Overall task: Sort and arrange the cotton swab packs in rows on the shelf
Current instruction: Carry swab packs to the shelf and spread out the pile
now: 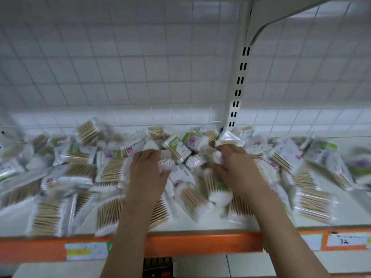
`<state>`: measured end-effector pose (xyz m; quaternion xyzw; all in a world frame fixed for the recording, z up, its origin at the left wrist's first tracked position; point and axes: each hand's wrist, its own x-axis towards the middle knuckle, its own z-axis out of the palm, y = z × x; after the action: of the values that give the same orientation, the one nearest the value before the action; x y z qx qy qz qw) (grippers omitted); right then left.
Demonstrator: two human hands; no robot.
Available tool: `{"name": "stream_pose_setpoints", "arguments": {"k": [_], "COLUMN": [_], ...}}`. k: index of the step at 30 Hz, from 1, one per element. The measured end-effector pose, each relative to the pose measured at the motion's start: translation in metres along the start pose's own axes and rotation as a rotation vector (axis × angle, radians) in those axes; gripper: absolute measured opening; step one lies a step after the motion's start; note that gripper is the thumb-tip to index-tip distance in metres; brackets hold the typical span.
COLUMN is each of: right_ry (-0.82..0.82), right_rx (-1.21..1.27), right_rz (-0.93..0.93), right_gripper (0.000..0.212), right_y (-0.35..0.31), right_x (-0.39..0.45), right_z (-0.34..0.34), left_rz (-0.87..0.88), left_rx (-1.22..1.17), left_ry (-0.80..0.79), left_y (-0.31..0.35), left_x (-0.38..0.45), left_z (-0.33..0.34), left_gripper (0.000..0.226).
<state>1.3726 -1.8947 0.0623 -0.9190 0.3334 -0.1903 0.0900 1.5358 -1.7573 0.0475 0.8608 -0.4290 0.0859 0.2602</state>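
Several clear packs of wooden-stick cotton swabs (112,169) lie jumbled in a heap across the white shelf (200,225), some with green or pink labels. My left hand (147,171) reaches into the middle of the heap, and its fingers curl round a pack with white swab tips (165,164). My right hand (234,167) is beside it and pinches another white-tipped pack (215,155) near the shelf's back. The picture is blurred by motion.
The shelf's front edge is an orange strip (190,244) with price labels (86,251). A white slotted upright (239,83) stands at the back right, with a wire grid (120,67) behind the heap. A bracket of the upper shelf (267,23) juts out overhead.
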Motion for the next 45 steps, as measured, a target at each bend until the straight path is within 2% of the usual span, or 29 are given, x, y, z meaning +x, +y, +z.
{"name": "stream_pose_setpoints", "arguments": {"k": [4,8,12,20,22,30,45], "right_ry": [-0.07,-0.045,-0.042,0.04,0.052,0.071,0.092], "right_rx": [0.053,0.07,0.06,0.074,0.086,0.054,0.052], "right_rz": [0.006,-0.063,-0.145,-0.168,-0.152,-0.005,0.105], "right_gripper": [0.068,0.071,0.072,0.043,0.042,0.037,0.03], "right_y": [0.001,0.004,0.019,0.105,0.138,0.255,0.324], "right_x": [-0.005,-0.015,-0.026,-0.073,-0.09,-0.152,-0.169], "right_z": [-0.001,-0.009,-0.022,-0.074,-0.09,-0.137,-0.154], "left_rz": [0.011,0.01,0.067,0.13,0.136,0.238,0.241], "left_rx": [-0.006,0.058,0.005,-0.075,-0.085,-0.1,-0.166], "left_ry": [-0.064,-0.058,0.005,0.087,0.078,0.011,-0.07], "left_y": [-0.001,0.017,0.048,0.151,0.183,0.301,0.356], "left_x": [-0.008,-0.018,-0.022,-0.046,-0.058,-0.101,-0.09], "left_z": [0.002,-0.002,-0.003,0.013,0.025,0.074,0.107], "left_gripper": [0.062,0.074,0.048,0.034,0.038,0.031,0.03]}}
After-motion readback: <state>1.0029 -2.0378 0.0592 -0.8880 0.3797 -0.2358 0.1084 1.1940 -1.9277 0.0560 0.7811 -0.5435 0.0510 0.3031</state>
